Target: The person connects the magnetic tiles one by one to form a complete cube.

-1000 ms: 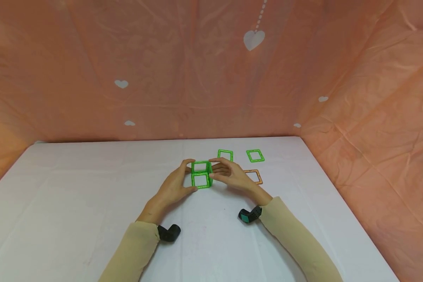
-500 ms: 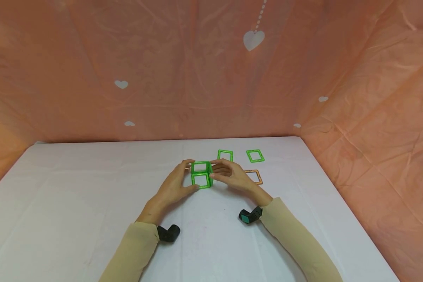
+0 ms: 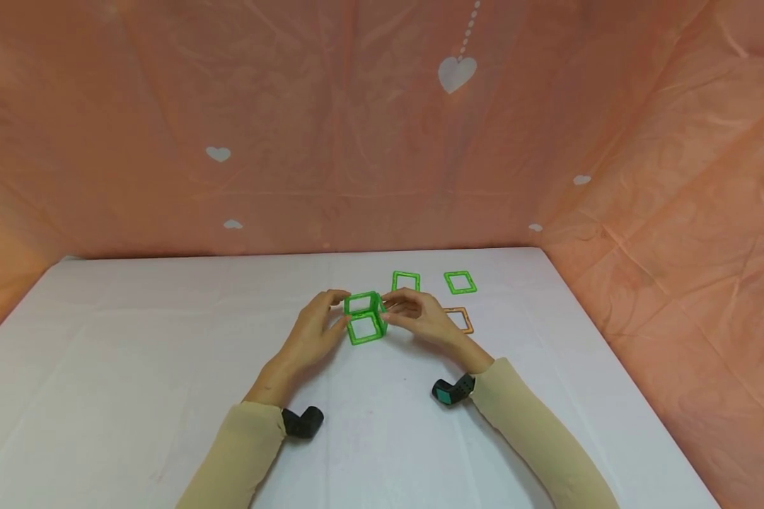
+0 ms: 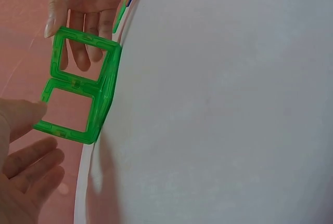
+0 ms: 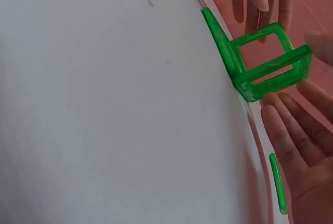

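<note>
Several square, open-centred green magnetic tiles [image 3: 364,319] are joined into a box-like shape. It sits between both hands in the head view, with one square tilting out toward me. My left hand [image 3: 308,329] holds its left side, the index finger at the far corner. In the left wrist view the left thumb [image 4: 26,117] overlaps one frame's edge, with the other fingers spread below. My right hand [image 3: 423,318] grips the upright right side. The right wrist view shows its thumb [image 5: 320,47] at a corner of the joined tiles [image 5: 270,83], fingers underneath.
Beyond the right hand lie two loose green square tiles, a nearer one [image 3: 417,281] partly behind the fingers and another [image 3: 461,291] farther right. An orange tile [image 3: 467,322] lies partly behind the right hand. A white cloth [image 3: 165,339] covers the table; orange fabric [image 3: 331,141] hangs behind it.
The left thumb has moved up from the bottom edge of the near square. That square has swung outward and the joined tiles have turned slightly. The right hand has barely moved.
</note>
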### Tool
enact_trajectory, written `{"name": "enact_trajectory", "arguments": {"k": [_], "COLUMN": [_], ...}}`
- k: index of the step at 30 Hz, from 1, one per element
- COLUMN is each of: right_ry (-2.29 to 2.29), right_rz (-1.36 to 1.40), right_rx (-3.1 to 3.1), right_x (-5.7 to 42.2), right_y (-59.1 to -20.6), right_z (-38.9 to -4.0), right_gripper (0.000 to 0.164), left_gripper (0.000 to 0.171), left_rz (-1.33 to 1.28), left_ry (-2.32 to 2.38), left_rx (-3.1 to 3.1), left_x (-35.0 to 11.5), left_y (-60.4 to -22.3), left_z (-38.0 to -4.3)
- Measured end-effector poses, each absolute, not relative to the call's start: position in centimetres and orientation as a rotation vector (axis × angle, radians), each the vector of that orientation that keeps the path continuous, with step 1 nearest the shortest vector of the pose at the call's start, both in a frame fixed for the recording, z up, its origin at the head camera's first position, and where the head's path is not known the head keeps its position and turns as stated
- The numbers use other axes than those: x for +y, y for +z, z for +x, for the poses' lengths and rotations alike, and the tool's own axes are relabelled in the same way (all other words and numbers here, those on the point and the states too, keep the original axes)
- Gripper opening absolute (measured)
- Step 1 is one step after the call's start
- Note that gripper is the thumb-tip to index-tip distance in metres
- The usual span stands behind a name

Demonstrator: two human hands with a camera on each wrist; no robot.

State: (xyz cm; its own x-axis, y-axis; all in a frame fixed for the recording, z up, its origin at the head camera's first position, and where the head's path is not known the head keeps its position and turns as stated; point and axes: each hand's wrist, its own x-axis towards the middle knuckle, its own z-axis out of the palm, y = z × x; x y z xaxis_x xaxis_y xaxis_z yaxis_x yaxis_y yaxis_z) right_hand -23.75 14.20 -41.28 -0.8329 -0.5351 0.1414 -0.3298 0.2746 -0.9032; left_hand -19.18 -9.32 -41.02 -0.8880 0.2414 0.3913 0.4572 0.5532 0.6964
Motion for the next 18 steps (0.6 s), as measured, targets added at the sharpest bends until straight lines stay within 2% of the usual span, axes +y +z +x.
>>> {"name": "enact_trajectory", "arguments": {"k": [5, 18], "right_ry": [-1.637, -1.764], "right_rz": [-0.804, -0.833], "right_rx": [2.335, 2.324], "right_x": [14.48, 14.27], "right_y": [-41.30, -40.98], "right_z": [-23.74, -23.87], "right_gripper": [0.033, 0.029], "left_gripper": [0.026, 0.027], "left_rz": [-0.576, -0.565], "left_ry": [-1.306, -1.398], "left_rx": [-2.529, -2.533], "left_x": [-9.19, -9.06], "left_y": [-40.93, -40.68], "left_z": [-19.14, -18.73]}}
